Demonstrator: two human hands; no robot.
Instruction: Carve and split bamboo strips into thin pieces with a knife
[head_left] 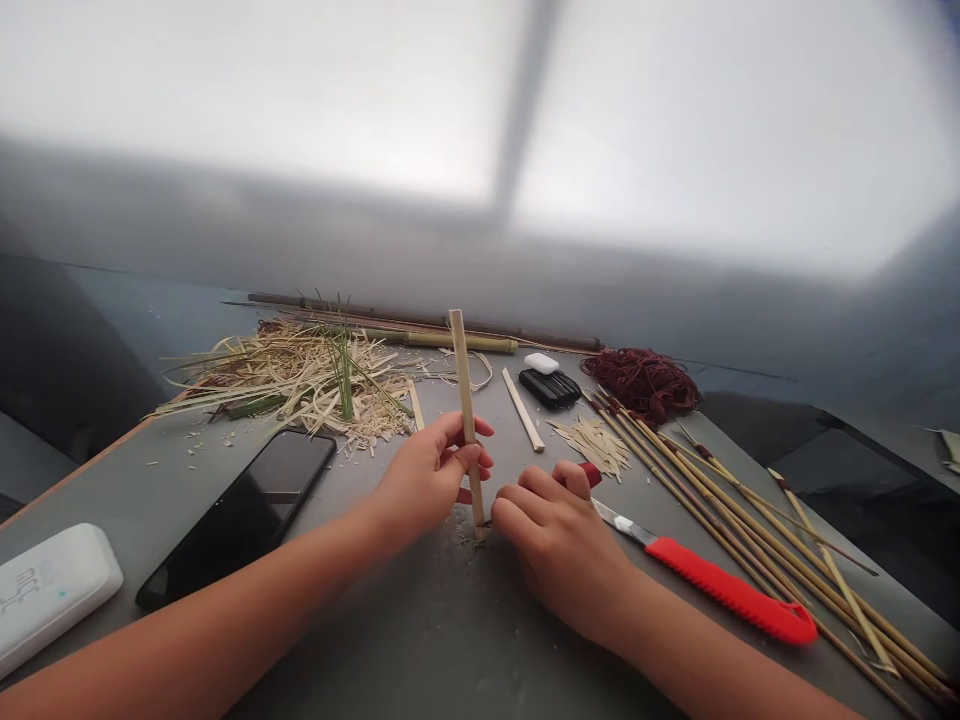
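Observation:
Upright between the fingers and thumb of my left hand point(431, 465) is a flat, pale bamboo strip point(463, 380). Its lower end meets the grey tabletop, with small shavings around its foot. Beside that end, my right hand point(559, 540) is closed around a red-handled knife point(591, 473). Only the handle's end and a thin dark tip against the strip show; my fingers hide most of it. Just right of this hand lies a second knife with a bright red handle point(731, 590), its blade partly behind the hand.
Bamboo shavings point(330, 385) are heaped at the back left. A phone point(240, 515) and white device point(56, 590) lie at left. Behind are a cut strip point(523, 410), black case point(550, 388), flat slivers point(596, 445) and dark red cord point(641, 383). Thin canes point(720, 495) spread rightward.

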